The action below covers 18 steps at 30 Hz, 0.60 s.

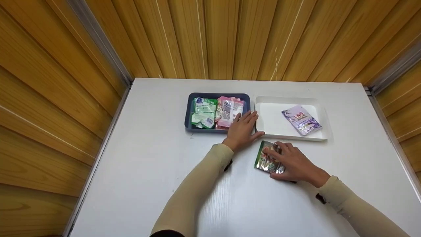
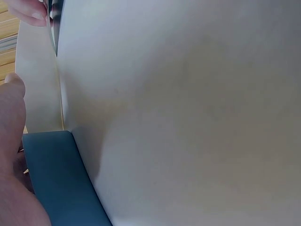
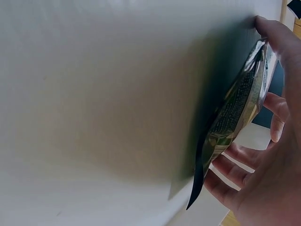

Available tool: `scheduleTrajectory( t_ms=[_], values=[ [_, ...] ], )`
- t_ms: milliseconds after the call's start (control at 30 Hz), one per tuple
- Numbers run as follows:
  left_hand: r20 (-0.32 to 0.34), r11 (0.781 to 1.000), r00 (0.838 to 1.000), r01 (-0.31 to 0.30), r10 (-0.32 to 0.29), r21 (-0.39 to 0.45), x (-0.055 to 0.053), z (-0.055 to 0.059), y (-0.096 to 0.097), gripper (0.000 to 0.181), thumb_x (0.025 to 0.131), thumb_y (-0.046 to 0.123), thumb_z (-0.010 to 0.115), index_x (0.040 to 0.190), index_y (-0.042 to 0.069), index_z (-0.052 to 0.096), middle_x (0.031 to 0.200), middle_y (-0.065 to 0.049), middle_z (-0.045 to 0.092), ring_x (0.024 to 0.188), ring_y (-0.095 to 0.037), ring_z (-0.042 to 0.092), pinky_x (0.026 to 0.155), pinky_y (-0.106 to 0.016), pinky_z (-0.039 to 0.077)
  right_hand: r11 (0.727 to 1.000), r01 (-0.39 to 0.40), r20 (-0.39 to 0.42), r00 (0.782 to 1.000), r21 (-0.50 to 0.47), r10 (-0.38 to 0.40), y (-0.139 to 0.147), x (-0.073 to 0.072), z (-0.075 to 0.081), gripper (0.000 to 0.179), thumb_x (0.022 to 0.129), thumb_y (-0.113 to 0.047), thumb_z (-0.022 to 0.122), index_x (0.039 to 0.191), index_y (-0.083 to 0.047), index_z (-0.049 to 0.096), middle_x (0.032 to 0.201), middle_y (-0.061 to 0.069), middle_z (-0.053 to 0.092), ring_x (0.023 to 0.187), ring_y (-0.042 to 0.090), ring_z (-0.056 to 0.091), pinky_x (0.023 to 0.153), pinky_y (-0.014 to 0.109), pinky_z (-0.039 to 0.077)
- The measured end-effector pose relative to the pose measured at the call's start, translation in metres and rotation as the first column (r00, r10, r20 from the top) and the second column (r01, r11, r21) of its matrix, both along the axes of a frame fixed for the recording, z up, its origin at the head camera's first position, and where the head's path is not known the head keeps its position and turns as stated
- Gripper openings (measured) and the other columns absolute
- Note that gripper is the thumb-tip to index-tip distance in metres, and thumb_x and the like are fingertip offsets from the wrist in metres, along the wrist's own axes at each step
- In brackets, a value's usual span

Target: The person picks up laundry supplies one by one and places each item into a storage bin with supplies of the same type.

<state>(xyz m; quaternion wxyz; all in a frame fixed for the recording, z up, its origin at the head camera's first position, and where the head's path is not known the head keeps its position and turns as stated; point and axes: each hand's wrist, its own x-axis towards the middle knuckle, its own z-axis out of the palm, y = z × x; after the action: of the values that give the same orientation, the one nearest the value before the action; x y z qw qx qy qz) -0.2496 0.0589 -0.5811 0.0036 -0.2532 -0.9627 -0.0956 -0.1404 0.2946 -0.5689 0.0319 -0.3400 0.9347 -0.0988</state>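
My right hand (image 1: pixel 296 163) holds a shiny silver pouch with a green edge (image 1: pixel 263 164) over the table just in front of the white tray. Its fingers are spread over the pouch's face, with the thumb at the near edge. From the right wrist, the pouch (image 3: pixel 230 113) appears tilted, with a dark shadow beside it. My left hand (image 1: pixel 241 131) lies over the near right corner of the dark blue tray (image 1: pixel 210 130), fingers stretched forward beside the pink packets (image 1: pixel 228 110). The tray's outer wall (image 2: pixel 59 174) shows close by that hand.
Green packets (image 1: pixel 204 112) fill the left half of the blue tray. Right beside it stands a white tray (image 1: pixel 269 115) with a purple pouch (image 1: pixel 301 120) lying in it. Wood-patterned panels (image 1: pixel 220 39) rise behind the white table (image 1: pixel 148 148).
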Motion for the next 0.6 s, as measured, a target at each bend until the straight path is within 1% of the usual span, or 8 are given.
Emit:
scheduleTrajectory(
  t_ms=[267,600],
  values=[
    [-0.016,1.000,1.000,0.003,-0.003,0.018,-0.0002,-0.0006,-0.0003,0.083,0.099,0.073,0.041,0.161,0.018,0.036,0.169,0.004,0.027,0.156,-0.016,0.022,0.127,-0.045,0.016,1.000,-0.010,0.000,1.000,-0.013,0.010,-0.0006,-0.0010,0.0007,0.090,0.077,-0.058,0.083,0.154,-0.023,0.050,0.142,0.029,0.048,0.121,0.043,0.049,0.096,0.061,0.046],
    [-0.023,1.000,1.000,0.005,-0.004,0.014,-0.0001,-0.0006,0.0000,0.084,0.098,0.073,0.040,0.161,0.018,0.036,0.169,0.004,0.027,0.156,-0.017,0.022,0.127,-0.046,0.017,1.000,-0.016,-0.008,1.000,-0.019,0.016,-0.0006,-0.0018,0.0013,0.091,0.076,-0.059,0.084,0.153,-0.023,0.051,0.141,0.028,0.049,0.120,0.042,0.049,0.095,0.060,0.047]
  ],
)
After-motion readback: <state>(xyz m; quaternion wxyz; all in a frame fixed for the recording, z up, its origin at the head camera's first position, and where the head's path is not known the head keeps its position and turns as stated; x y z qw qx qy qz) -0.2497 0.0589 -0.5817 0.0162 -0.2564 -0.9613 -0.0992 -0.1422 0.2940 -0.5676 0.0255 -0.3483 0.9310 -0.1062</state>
